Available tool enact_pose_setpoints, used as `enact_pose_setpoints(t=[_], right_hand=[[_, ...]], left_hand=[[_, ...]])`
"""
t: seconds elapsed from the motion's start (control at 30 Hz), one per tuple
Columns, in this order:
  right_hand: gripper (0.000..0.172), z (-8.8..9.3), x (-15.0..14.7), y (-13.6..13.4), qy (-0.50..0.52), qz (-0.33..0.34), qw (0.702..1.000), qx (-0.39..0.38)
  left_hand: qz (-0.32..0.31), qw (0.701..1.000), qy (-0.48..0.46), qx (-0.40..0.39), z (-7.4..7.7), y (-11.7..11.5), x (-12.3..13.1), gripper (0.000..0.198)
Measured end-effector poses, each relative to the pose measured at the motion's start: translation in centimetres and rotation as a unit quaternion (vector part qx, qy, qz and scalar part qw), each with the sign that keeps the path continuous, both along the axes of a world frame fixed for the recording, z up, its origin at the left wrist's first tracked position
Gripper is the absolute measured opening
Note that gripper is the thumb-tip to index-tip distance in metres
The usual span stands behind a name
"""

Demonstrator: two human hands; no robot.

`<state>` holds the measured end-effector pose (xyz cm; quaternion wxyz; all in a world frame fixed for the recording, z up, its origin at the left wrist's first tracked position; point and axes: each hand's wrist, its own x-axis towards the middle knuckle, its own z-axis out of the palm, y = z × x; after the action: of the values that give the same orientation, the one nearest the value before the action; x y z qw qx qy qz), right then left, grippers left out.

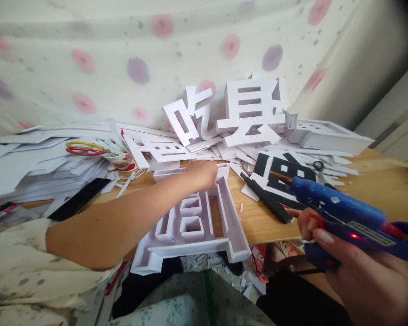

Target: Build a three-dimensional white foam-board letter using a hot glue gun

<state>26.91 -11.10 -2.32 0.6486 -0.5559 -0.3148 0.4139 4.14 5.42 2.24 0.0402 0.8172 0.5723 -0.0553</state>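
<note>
Hollow white letter (187, 246), board-like, with thin upright walls, set at the table's (387, 181) near edge.
Left of the letter: smooth white sheets (54, 167), stacked in layers; flat black strip (79, 199); yellow and red looped handles (85, 151) above a patterned cup (122, 162). Beyond the letter: blocky white characters (251, 113), straight-edged, with rectangular cut-outs. Over the letter's far end: left hand (204, 174), curled narrow, fingertips hidden; cannot tell whether it grips. Right of the letter: flat black cut-outs (275, 164); right hand (360, 271), wrapped around a blue plastic glue gun (340, 201), nozzle tapered, red light lit.
</note>
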Motion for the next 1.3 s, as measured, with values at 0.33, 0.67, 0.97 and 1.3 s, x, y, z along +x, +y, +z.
enact_pose_setpoints(t=[0.33,0.67,0.97,1.3], right_hand=[[0.039,0.8,-0.2,0.6,0.096,-0.012,0.993,-0.061],[0.016,0.6,-1.3,2.8,0.086,0.162,0.98,0.072],[0.035,2.7,-7.1,8.3,0.19,0.271,0.943,-0.036],[0.042,2.8,-8.7,9.9,0.195,0.284,0.938,-0.035]], left_hand=[[-0.008,0.999,-0.041,0.004,-0.5,-0.3,-0.3,0.006],[0.021,0.993,-0.102,0.058,1.5,-2.8,-4.2,0.016],[0.016,0.991,-0.108,0.077,-0.9,-5.5,-4.2,0.019],[0.064,0.972,-0.213,0.071,-1.5,-6.4,-4.3,0.02]])
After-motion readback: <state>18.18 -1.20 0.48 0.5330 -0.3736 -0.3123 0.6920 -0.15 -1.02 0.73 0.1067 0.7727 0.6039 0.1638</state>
